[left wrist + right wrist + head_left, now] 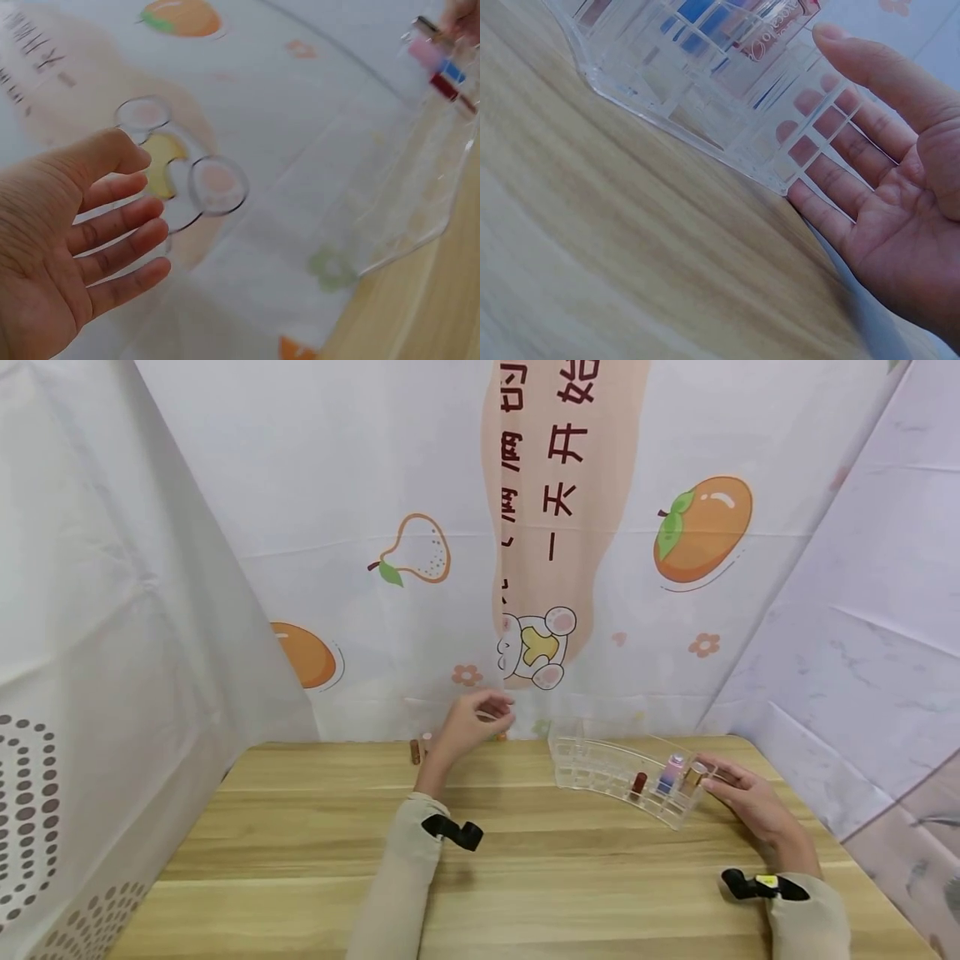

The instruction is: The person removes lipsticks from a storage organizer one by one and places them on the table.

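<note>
Beige fabric sleeves point(393, 885) are seen nearest; on the wooden table point(562, 877), a clear tiered plastic holder point(600, 777) is touched by the right hand point(750, 802), fingers straight. The left hand point(474, 722) is held relaxed, empty. Blurred white script is borne on a reddish tube point(776, 37) inside; "一天开始" is printed on the white curtain point(337, 460).

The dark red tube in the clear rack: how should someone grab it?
Probably pinch the dark red tube near its top, coming from above: it stands on end in the clear rack, whose walls flank its lower part, with the pink-and-blue tube to its right.
</note>
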`<move>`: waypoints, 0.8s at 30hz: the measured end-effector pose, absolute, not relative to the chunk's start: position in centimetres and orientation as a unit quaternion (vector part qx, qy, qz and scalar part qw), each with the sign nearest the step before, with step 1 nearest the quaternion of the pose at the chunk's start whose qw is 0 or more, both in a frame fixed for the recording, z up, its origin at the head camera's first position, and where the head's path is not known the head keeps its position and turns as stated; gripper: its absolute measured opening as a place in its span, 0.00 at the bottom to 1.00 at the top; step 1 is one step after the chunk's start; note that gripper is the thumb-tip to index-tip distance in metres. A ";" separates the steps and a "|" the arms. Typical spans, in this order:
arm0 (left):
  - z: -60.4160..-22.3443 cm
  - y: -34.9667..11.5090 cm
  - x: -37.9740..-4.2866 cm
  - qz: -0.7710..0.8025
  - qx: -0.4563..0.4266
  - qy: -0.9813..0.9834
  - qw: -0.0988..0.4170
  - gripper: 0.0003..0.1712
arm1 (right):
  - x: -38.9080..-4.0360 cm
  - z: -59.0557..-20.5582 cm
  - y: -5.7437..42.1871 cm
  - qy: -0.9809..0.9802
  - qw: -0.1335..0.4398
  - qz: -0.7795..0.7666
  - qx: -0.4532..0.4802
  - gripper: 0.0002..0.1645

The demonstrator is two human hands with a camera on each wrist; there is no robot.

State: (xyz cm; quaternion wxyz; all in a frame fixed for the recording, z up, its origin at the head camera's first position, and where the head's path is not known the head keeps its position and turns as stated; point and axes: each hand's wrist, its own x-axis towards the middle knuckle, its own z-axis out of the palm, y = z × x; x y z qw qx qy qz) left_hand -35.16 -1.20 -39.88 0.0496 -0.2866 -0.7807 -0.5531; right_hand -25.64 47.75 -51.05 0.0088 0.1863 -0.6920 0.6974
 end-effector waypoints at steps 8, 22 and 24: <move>-39.6 4.4 -34.9 -0.553 -0.344 -0.758 0.044 0.12 | -25.7 -51.0 47.8 -0.673 0.007 0.712 0.202 0.30; -42.2 10.3 -33.8 -0.614 -0.370 -0.697 -0.024 0.16 | -25.9 -51.2 47.8 -0.687 0.015 0.704 0.180 0.30; -42.9 11.0 -33.6 -0.616 -0.372 -0.694 -0.025 0.16 | -25.9 -51.3 47.8 -0.686 0.015 0.705 0.178 0.30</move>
